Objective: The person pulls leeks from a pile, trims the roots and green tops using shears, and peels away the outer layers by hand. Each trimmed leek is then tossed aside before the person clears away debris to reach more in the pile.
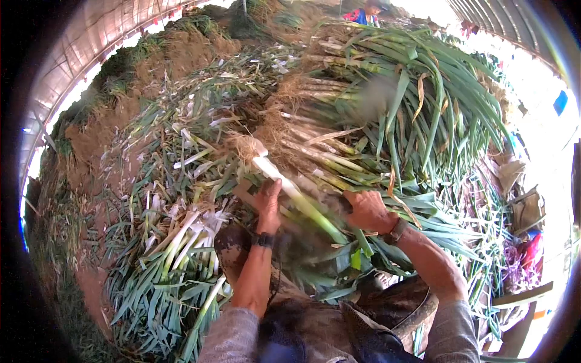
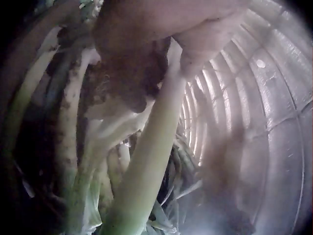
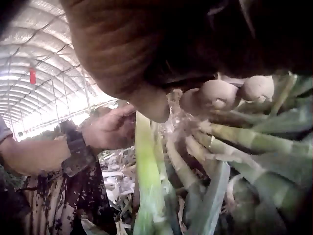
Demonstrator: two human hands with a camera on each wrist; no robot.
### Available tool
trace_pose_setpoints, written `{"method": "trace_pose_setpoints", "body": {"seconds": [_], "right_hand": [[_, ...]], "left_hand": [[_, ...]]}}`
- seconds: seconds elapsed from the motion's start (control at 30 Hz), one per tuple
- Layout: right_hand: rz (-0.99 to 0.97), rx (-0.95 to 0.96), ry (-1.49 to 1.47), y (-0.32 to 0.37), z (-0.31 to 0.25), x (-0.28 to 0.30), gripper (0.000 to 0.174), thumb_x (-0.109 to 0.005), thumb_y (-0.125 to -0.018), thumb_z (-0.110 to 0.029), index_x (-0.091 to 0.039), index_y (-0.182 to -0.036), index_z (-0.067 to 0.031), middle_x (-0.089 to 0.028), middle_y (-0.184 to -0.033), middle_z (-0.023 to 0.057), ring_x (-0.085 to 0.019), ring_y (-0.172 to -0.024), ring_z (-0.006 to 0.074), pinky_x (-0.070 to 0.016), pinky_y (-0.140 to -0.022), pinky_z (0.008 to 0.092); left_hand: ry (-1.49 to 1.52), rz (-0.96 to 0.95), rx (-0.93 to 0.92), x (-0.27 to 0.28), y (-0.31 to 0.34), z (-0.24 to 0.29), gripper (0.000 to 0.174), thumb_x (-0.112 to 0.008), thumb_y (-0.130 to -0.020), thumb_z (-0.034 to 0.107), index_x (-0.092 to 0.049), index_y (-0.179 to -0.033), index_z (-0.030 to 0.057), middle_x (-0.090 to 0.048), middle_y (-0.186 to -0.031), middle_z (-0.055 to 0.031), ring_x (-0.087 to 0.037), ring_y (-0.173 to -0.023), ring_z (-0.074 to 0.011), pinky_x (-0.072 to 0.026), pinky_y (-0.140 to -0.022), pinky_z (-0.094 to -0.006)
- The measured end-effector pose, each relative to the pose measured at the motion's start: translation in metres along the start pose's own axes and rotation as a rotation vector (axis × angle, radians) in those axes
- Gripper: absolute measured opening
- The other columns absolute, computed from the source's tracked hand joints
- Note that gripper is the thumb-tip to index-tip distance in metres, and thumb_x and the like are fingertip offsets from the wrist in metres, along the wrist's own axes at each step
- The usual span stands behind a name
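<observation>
My left hand grips a thick green onion by its white stem, with the roots pointing up and away and the green end slanting down to the right. The left wrist view shows the pale stem running down from the fingers. Close to the right of it is my right hand, fingers bent, over the near edge of a large pile of unpeeled green onions. Thumb and fingertips are near each other in the right wrist view; I cannot tell whether anything is pinched between them.
Peeled green onions with white stems lie in a heap at the left. Stripped leaves and soil cover the ground beyond. Another person is at the far end, under the arched roof. A plank lies at the right.
</observation>
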State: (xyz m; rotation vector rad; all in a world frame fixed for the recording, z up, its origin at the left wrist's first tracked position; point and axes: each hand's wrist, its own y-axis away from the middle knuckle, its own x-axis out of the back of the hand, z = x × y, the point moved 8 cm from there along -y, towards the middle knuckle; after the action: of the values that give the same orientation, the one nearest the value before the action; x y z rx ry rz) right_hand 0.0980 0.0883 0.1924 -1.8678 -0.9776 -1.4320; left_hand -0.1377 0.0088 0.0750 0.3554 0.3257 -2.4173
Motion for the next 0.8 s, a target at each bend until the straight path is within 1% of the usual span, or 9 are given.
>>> {"method": "trace_pose_setpoints", "body": {"seconds": [0.07,0.2,0.33,0.47,0.53,0.57,0.67,0.73,0.8], "right_hand": [[0.037,0.053,-0.092,-0.006,-0.02,0.012,0.031,-0.064,-0.078,-0.031,-0.062,-0.095,-0.0051,-0.065,-0.078,0.0218,-0.062,-0.077,0.0417,-0.0463,-0.069,0.0519],[0.059,0.172,0.023,-0.02,-0.037,0.023,0.028,-0.063,-0.079,-0.029,-0.062,-0.094,-0.006,-0.066,-0.08,0.0214,-0.063,-0.079,0.0402,-0.0464,-0.07,0.0516],[-0.032,0.057,0.044,-0.048,-0.03,0.013,0.038,-0.062,-0.08,-0.035,-0.062,-0.103,-0.0048,-0.066,-0.084,0.0212,-0.063,-0.083,0.0409,-0.0473,-0.074,0.0509],[-0.041,0.119,0.013,-0.043,-0.046,0.022,0.038,-0.062,-0.08,-0.035,-0.063,-0.103,-0.0047,-0.067,-0.086,0.0212,-0.063,-0.084,0.0412,-0.0472,-0.075,0.0511],[-0.034,0.048,0.075,-0.045,-0.038,0.021,0.038,-0.061,-0.081,-0.036,-0.062,-0.104,-0.0052,-0.067,-0.087,0.0209,-0.063,-0.085,0.041,-0.0466,-0.076,0.0516],[-0.034,0.05,0.074,-0.044,-0.035,0.02,0.038,-0.061,-0.081,-0.036,-0.062,-0.104,-0.0052,-0.067,-0.087,0.0209,-0.063,-0.085,0.041,-0.0466,-0.076,0.0516],[-0.109,0.124,0.091,-0.024,-0.019,0.003,0.037,-0.06,-0.083,-0.038,-0.064,-0.097,-0.0041,-0.066,-0.082,0.0214,-0.063,-0.08,0.0419,-0.0465,-0.072,0.0523],[-0.15,0.124,0.077,-0.008,-0.001,-0.005,0.036,-0.059,-0.083,-0.039,-0.065,-0.088,-0.004,-0.065,-0.076,0.0221,-0.062,-0.073,0.0433,-0.0461,-0.069,0.0534],[-0.217,0.124,0.021,0.016,0.01,-0.004,0.035,-0.059,-0.084,-0.039,-0.066,-0.085,-0.0047,-0.064,-0.073,0.0217,-0.061,-0.069,0.0443,-0.0461,-0.067,0.0541]], "left_hand": [[0.066,0.047,0.021,0.002,0.001,-0.004,0.042,-0.067,-0.09,0.035,-0.057,-0.117,0.0042,-0.063,-0.102,-0.0066,-0.063,-0.087,-0.0188,-0.0548,-0.071,-0.0335],[0.138,0.114,0.081,0.002,0.005,-0.01,0.04,-0.069,-0.089,0.032,-0.058,-0.115,0.0042,-0.064,-0.1,-0.0069,-0.063,-0.089,-0.0189,-0.0548,-0.073,-0.0343],[0.249,0.091,0.084,-0.003,0.007,-0.006,0.035,-0.071,-0.088,0.029,-0.06,-0.112,0.006,-0.064,-0.101,-0.0056,-0.064,-0.089,-0.0187,-0.0545,-0.073,-0.0342],[0.272,0.144,0.115,-0.004,0.011,-0.006,0.027,-0.07,-0.089,0.025,-0.058,-0.104,0.0049,-0.06,-0.094,-0.0022,-0.061,-0.085,-0.014,-0.0543,-0.067,-0.0302],[0.27,0.099,0.071,-0.003,0.006,-0.015,0.034,-0.067,-0.091,0.031,-0.06,-0.112,0.0063,-0.062,-0.103,-0.0055,-0.062,-0.092,-0.0196,-0.053,-0.076,-0.0373],[0.269,0.101,0.07,-0.001,0.004,-0.023,0.034,-0.067,-0.091,0.031,-0.06,-0.112,0.0063,-0.062,-0.103,-0.0055,-0.062,-0.092,-0.0196,-0.053,-0.076,-0.0373],[0.321,0.168,0.177,-0.003,0.016,-0.026,0.035,-0.063,-0.094,0.034,-0.057,-0.114,0.006,-0.058,-0.106,-0.0065,-0.058,-0.094,-0.0204,-0.0521,-0.079,-0.0402],[0.399,0.317,0.37,0.004,0.023,-0.043,0.035,-0.059,-0.095,0.039,-0.056,-0.109,0.007,-0.06,-0.093,-0.0031,-0.058,-0.078,-0.0156,-0.0503,-0.066,-0.0337],[0.391,0.354,0.437,0.023,0.01,-0.074,0.034,-0.057,-0.096,0.04,-0.055,-0.11,0.0089,-0.058,-0.087,-0.0032,-0.056,-0.074,-0.0178,-0.0485,-0.062,-0.0326]]}}
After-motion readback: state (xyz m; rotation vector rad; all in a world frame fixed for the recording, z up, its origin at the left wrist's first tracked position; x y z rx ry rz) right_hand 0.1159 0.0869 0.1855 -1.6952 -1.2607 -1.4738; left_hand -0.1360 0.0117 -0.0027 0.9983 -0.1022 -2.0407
